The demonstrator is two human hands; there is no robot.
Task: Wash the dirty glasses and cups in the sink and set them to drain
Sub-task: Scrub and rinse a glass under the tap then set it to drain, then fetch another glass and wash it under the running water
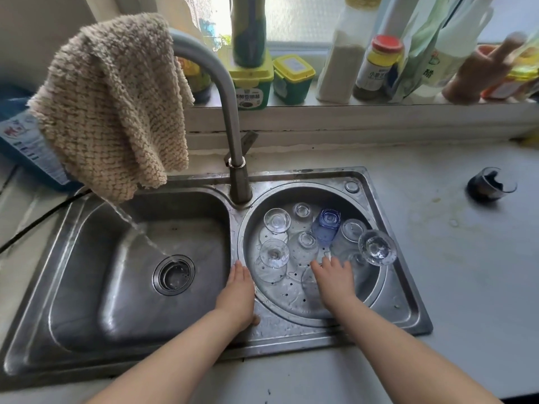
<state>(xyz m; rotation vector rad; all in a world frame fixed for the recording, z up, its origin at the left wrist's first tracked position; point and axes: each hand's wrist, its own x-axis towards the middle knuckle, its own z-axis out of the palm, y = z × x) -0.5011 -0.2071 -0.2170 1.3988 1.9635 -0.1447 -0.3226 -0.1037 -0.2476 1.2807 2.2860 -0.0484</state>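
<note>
Several clear glasses stand upside down in the round perforated drain basin (376, 290) on the right side of the steel sink, among them a blue glass (326, 227) and a stemmed glass (377, 247) at the right rim. My left hand (238, 290) lies flat with straight fingers on the ridge between the two basins. My right hand (332, 279) reaches into the drain basin, fingers spread over the glasses and holding nothing. A dark-stained glass (491, 184) lies on its side on the counter at the right.
Water runs from the tap (224, 91) into the left basin (87, 272) toward the drain (174, 274). A beige cloth (113, 103) hangs over the tap. Bottles and jars (376, 65) line the windowsill. A blue packet (26, 144) lies at the far left.
</note>
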